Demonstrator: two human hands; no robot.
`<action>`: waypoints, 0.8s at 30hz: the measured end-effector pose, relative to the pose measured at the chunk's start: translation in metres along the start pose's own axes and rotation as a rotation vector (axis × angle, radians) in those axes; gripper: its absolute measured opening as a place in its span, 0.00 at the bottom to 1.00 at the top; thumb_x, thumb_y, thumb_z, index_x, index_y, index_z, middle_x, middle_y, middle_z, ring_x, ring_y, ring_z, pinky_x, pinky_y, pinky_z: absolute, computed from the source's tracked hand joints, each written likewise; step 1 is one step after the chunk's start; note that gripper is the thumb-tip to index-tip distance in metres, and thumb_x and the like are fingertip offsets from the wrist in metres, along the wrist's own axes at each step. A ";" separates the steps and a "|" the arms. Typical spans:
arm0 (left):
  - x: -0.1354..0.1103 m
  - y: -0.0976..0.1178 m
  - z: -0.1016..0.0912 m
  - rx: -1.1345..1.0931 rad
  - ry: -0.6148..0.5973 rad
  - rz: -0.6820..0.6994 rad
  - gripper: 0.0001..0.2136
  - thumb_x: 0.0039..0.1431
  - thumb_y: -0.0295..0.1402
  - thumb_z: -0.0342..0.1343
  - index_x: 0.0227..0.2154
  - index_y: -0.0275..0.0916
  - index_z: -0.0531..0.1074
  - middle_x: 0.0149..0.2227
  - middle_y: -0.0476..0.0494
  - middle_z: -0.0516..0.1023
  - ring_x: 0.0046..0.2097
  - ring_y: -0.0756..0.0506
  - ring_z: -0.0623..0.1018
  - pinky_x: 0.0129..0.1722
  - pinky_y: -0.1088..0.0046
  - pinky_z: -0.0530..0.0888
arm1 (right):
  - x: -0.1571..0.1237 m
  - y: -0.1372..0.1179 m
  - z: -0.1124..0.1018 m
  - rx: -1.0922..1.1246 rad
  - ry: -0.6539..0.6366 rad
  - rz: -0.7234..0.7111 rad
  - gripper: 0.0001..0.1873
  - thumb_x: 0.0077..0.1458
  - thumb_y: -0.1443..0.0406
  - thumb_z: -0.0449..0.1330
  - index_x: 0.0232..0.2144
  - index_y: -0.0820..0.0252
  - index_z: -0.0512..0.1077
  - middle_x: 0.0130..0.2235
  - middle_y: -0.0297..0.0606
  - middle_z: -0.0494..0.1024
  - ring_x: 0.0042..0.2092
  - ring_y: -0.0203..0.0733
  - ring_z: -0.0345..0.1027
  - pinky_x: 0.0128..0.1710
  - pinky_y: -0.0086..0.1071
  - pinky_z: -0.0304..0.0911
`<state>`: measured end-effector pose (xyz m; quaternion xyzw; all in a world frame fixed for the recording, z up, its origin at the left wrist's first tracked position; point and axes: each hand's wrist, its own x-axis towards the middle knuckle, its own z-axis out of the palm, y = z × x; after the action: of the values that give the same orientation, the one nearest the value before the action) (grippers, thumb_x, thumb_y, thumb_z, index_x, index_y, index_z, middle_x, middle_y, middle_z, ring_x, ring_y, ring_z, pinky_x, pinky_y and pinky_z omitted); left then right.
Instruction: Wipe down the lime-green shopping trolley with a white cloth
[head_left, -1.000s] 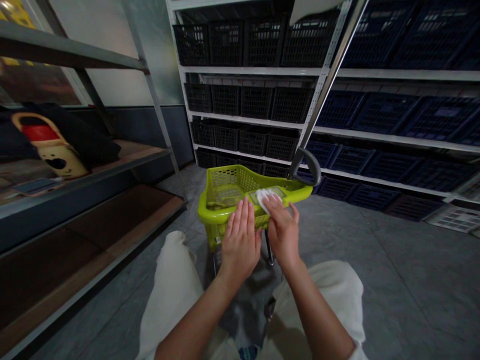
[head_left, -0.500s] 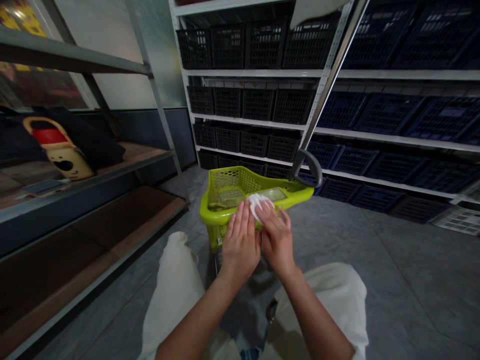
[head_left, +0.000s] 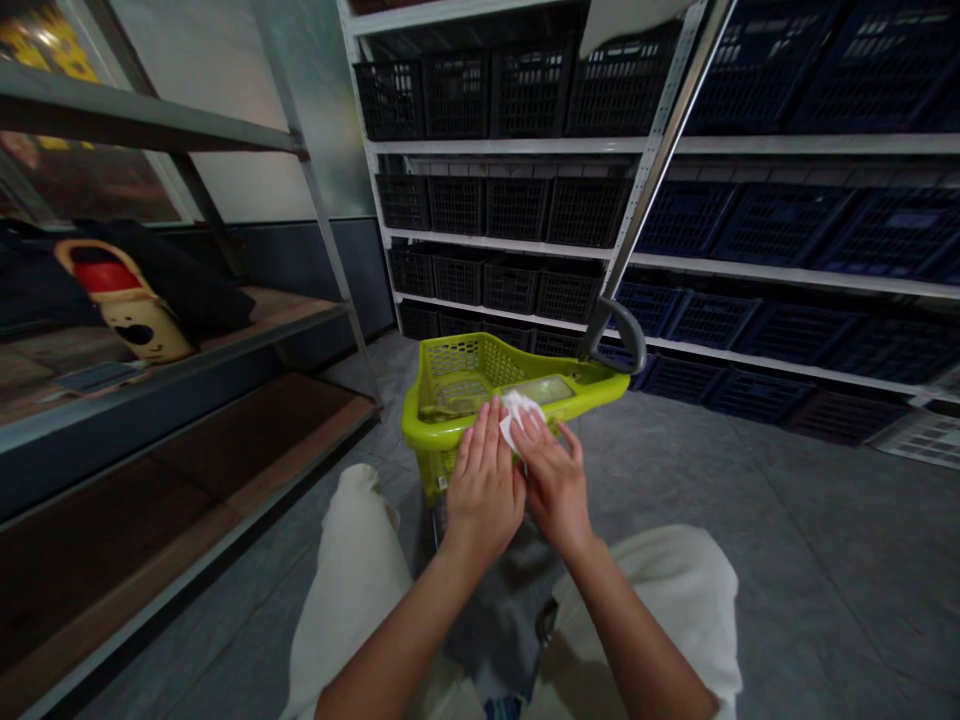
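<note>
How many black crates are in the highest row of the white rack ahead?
4 black crates, side by side in that row: far left, second, third, far right. More may be hidden behind them.

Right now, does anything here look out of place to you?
Yes: a pale lattice crate seems to lie on the floor at the far right, while the other crates are dark and stand on shelves.

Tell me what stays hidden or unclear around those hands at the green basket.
Head camera view:
The white piece: the left hand and right hand cover most of it, so cloth or paper cannot be told.
The lime-green basket: the hands hide part of its front.
The black crates: too dark to see inside.
The cream-and-red object on the left shelf: too small and dim to name.
</note>
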<state>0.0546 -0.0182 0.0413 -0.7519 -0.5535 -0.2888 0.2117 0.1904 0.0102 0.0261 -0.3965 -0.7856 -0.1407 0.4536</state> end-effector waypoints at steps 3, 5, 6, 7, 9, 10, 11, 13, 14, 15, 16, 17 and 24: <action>0.000 -0.002 0.000 -0.002 0.003 0.005 0.31 0.68 0.33 0.43 0.70 0.25 0.45 0.73 0.34 0.48 0.74 0.40 0.47 0.71 0.58 0.51 | -0.004 0.010 0.001 0.000 -0.016 -0.049 0.35 0.62 0.74 0.47 0.69 0.51 0.54 0.66 0.43 0.66 0.69 0.41 0.55 0.68 0.47 0.45; -0.001 -0.002 0.000 -0.005 0.008 0.005 0.32 0.68 0.33 0.43 0.70 0.25 0.43 0.73 0.34 0.48 0.74 0.40 0.48 0.71 0.59 0.50 | -0.006 0.030 0.004 -0.045 0.089 0.072 0.35 0.62 0.75 0.45 0.68 0.49 0.55 0.66 0.43 0.67 0.68 0.42 0.57 0.68 0.49 0.46; -0.001 -0.002 0.000 -0.007 0.012 0.003 0.32 0.68 0.33 0.43 0.71 0.25 0.41 0.73 0.35 0.48 0.74 0.40 0.48 0.71 0.59 0.50 | -0.006 0.040 0.007 -0.065 0.164 0.151 0.34 0.63 0.75 0.45 0.68 0.48 0.57 0.65 0.43 0.68 0.67 0.42 0.59 0.67 0.49 0.48; -0.001 -0.002 0.000 -0.009 0.016 0.000 0.33 0.68 0.34 0.43 0.71 0.25 0.40 0.73 0.34 0.48 0.73 0.40 0.48 0.71 0.59 0.50 | -0.007 0.046 0.010 -0.083 0.238 0.228 0.33 0.63 0.74 0.44 0.67 0.48 0.58 0.64 0.44 0.69 0.67 0.42 0.60 0.66 0.49 0.50; -0.001 -0.001 0.001 -0.012 0.018 -0.011 0.34 0.68 0.34 0.44 0.71 0.25 0.40 0.73 0.34 0.48 0.73 0.40 0.49 0.71 0.59 0.50 | -0.008 0.047 0.014 -0.113 0.319 0.316 0.32 0.64 0.73 0.44 0.67 0.48 0.60 0.64 0.44 0.70 0.66 0.43 0.62 0.65 0.50 0.50; 0.000 -0.001 0.001 -0.013 0.017 -0.018 0.34 0.68 0.34 0.44 0.71 0.25 0.40 0.73 0.34 0.48 0.73 0.40 0.49 0.71 0.59 0.50 | -0.009 0.042 0.016 -0.118 0.307 0.305 0.32 0.63 0.73 0.44 0.67 0.48 0.59 0.64 0.44 0.70 0.66 0.44 0.62 0.66 0.52 0.48; 0.000 0.000 0.001 -0.012 0.016 -0.022 0.34 0.67 0.33 0.44 0.71 0.25 0.40 0.73 0.34 0.48 0.73 0.40 0.49 0.71 0.59 0.50 | -0.010 0.033 0.017 -0.113 0.268 0.255 0.33 0.63 0.73 0.45 0.67 0.48 0.58 0.64 0.44 0.70 0.66 0.43 0.61 0.68 0.53 0.45; 0.000 -0.001 0.002 -0.009 0.016 -0.017 0.33 0.67 0.33 0.44 0.71 0.26 0.40 0.72 0.33 0.49 0.73 0.39 0.49 0.70 0.58 0.52 | -0.012 0.015 0.018 -0.078 0.144 0.092 0.34 0.62 0.73 0.47 0.68 0.49 0.56 0.64 0.43 0.70 0.67 0.43 0.59 0.69 0.52 0.40; 0.000 -0.001 0.001 -0.008 0.020 -0.010 0.34 0.67 0.32 0.44 0.71 0.26 0.40 0.72 0.32 0.49 0.73 0.39 0.50 0.70 0.57 0.53 | -0.014 0.008 0.018 -0.056 0.092 0.016 0.34 0.62 0.73 0.48 0.68 0.49 0.56 0.64 0.42 0.70 0.68 0.42 0.58 0.70 0.51 0.38; -0.001 -0.002 0.001 -0.007 0.022 -0.004 0.34 0.66 0.32 0.44 0.71 0.26 0.40 0.72 0.32 0.50 0.73 0.39 0.50 0.70 0.57 0.54 | -0.015 0.006 0.019 -0.041 0.061 -0.038 0.34 0.62 0.73 0.49 0.68 0.49 0.55 0.64 0.42 0.70 0.68 0.41 0.58 0.70 0.50 0.38; -0.001 -0.002 0.001 -0.008 0.023 0.001 0.34 0.66 0.31 0.44 0.71 0.26 0.40 0.72 0.32 0.50 0.73 0.39 0.50 0.70 0.57 0.55 | -0.017 0.007 0.020 -0.038 0.053 -0.060 0.34 0.62 0.73 0.49 0.69 0.49 0.55 0.64 0.41 0.70 0.68 0.41 0.58 0.70 0.49 0.38; -0.001 -0.003 0.000 -0.010 0.022 0.004 0.34 0.66 0.31 0.44 0.71 0.26 0.40 0.72 0.32 0.50 0.73 0.39 0.50 0.70 0.57 0.55 | -0.018 0.013 0.021 -0.046 0.073 -0.047 0.34 0.63 0.73 0.48 0.69 0.48 0.55 0.64 0.41 0.70 0.68 0.41 0.58 0.70 0.49 0.39; 0.000 -0.002 -0.001 -0.011 0.012 -0.010 0.34 0.63 0.29 0.46 0.70 0.24 0.45 0.72 0.32 0.50 0.73 0.39 0.51 0.71 0.58 0.52 | -0.017 0.044 0.036 -0.127 0.383 0.267 0.32 0.65 0.73 0.43 0.69 0.49 0.55 0.63 0.46 0.70 0.67 0.43 0.59 0.67 0.53 0.47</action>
<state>0.0526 -0.0183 0.0417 -0.7485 -0.5545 -0.2976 0.2093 0.2066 0.0510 -0.0142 -0.4907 -0.6155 -0.2013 0.5830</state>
